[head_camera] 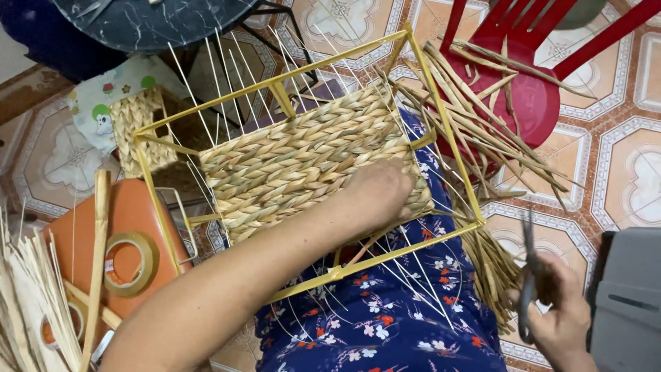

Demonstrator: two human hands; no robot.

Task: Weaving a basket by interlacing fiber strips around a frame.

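One yellow frame [303,165] lies across the lap, holding one woven panel [310,162] at its centre. The left hand [379,189] presses flat on the panel's 4 o'clock corner, fingers released. The right hand [558,313], at 4 o'clock, grasps one pair of scissors [529,275]. One tape roll [131,265] sits at 8 o'clock, one red chair [530,83] at 1 o'clock.

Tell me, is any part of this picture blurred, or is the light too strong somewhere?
Head view: the right hand and its scissors are motion-blurred; the left hand on the woven panel is sharp; light is soft and even, with only mild sheen on the floor tiles.
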